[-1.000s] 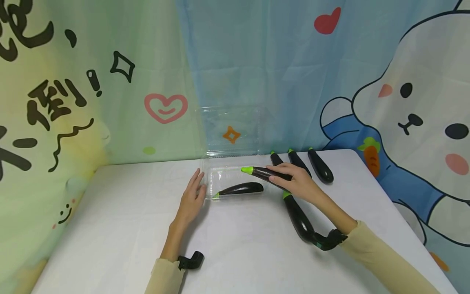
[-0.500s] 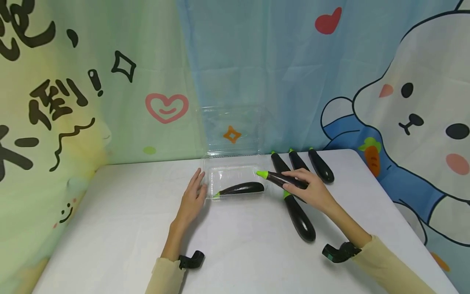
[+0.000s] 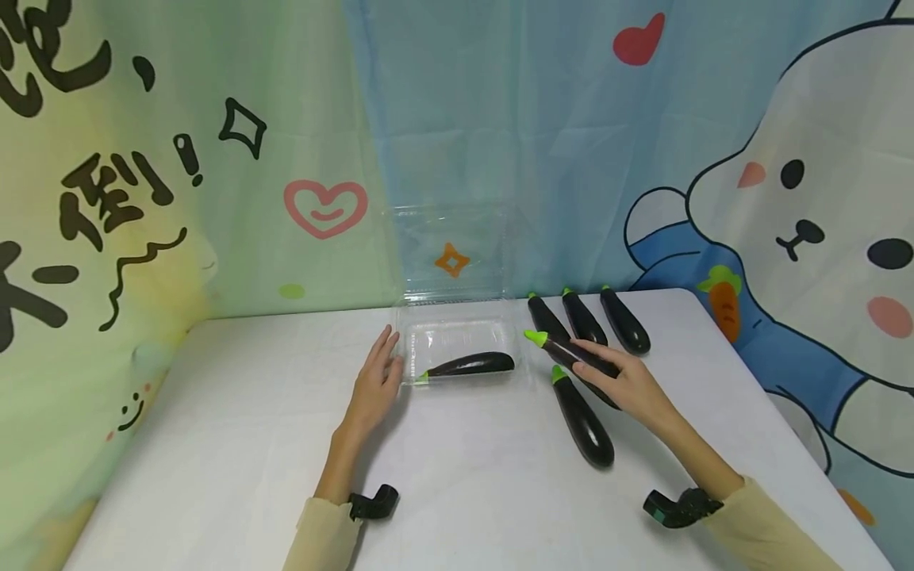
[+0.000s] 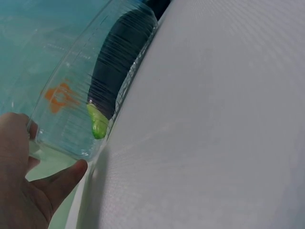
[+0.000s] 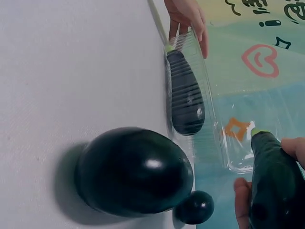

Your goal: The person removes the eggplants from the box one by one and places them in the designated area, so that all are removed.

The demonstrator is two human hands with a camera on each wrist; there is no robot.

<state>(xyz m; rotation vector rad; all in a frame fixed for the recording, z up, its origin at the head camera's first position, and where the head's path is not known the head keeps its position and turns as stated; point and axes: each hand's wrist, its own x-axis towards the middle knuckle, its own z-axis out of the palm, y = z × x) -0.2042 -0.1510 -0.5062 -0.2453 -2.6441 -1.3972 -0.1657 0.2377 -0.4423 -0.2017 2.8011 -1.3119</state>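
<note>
My right hand (image 3: 628, 387) grips an eggplant (image 3: 581, 362) with a bright green tip, thumb and fingers on opposite sides in the right wrist view. It is over the table, right of a clear plastic clamshell box (image 3: 457, 331) whose lid (image 3: 457, 230) stands raised. Inside the box, along its near wall, lies one eggplant (image 3: 474, 364). With fairly straight fingers, my left hand (image 3: 373, 385) touches the box's left side; in the left wrist view its thumb (image 4: 78, 169) is at a lower corner. Another eggplant (image 3: 584, 424) lies on the table below the held one.
Three more eggplants stretch along the back right, including a left one (image 3: 546, 317), a middle one (image 3: 584, 319) and a right one (image 3: 624, 321). The white table (image 3: 236, 444) ends at a printed curtain (image 3: 557, 143) behind the box.
My right hand has moved right and toward me with its eggplant, from over the box to over the table. My left hand stays at the box's side.
</note>
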